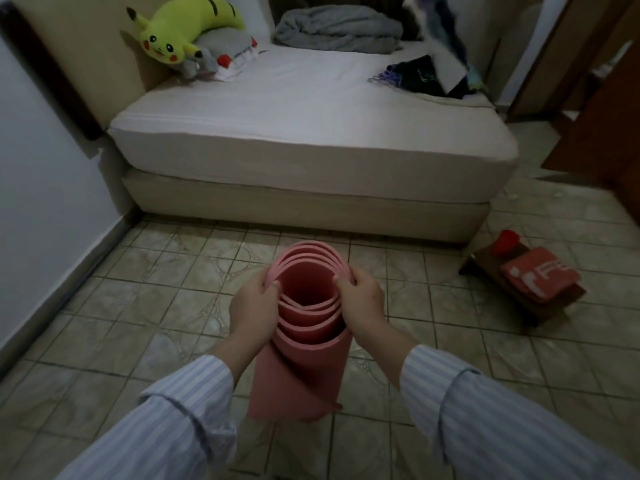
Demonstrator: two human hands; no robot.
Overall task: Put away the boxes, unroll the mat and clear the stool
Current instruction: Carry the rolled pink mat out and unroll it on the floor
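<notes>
Pink foam mat [304, 327]: rolled, upright over floor, w/ our left hand [254, 308] & right hand [363, 303] fingers gripping top rim; we judge it light, soft, springy

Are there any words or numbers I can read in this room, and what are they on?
No text here can be read for sure.
Red folded cloth on the stool: big white marks, too blurred to read.
Dark cloth on the bed: faint markings, too small to read.
Pink mat, held by both hands: no text.
</notes>
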